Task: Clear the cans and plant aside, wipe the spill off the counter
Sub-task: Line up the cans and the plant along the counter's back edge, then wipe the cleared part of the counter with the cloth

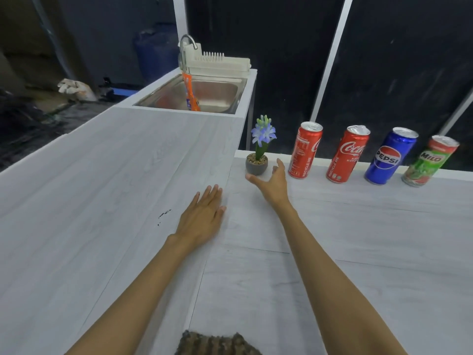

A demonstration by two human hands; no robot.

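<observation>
A small potted plant [257, 160] with a blue flower stands in a grey pot at the back of the white counter [358, 239]. To its right, along the back edge, stand two red Coca-Cola cans [304, 151] [346, 155], a blue Pepsi can [389, 157] and a green Milo can [428, 162]. My right hand [272, 183] is spread open just in front of the pot, thumb below it and fingers to its right, holding nothing. My left hand [202, 213] rests flat on the counter. A small dark spill mark [163, 215] lies left of my left hand.
A steel sink [204, 94] with a tap, an orange bottle [190, 94] and a white dish rack [217, 62] sits at the far end of the left counter. A dark knitted cloth [217, 343] lies at the near edge. Dark panels stand behind the cans.
</observation>
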